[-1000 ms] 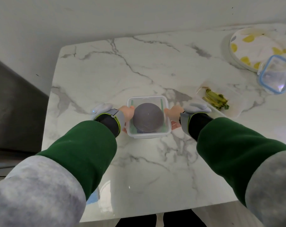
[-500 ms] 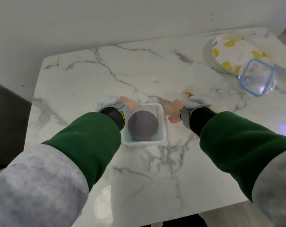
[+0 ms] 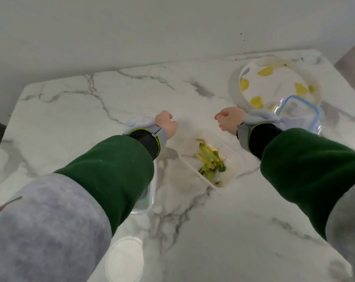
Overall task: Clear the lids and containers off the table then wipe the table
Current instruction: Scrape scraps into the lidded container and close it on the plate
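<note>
Both hands let go of the square tub (image 3: 151, 192) since a second ago and moved up past it. Marble table (image 3: 70, 110) has a lemon-print plate (image 3: 274, 82) far right, with a blue-rimmed container (image 3: 300, 110) overlapping its near edge. A clear container of greens (image 3: 211, 161) sits between the wrists. The tub's mostly under the left sleeve. Left hand (image 3: 166, 125) is fisted and empty, right hand (image 3: 229, 120) is loosely curled and empty.

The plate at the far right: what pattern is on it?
The plate is white with yellow patches; head view.
</note>
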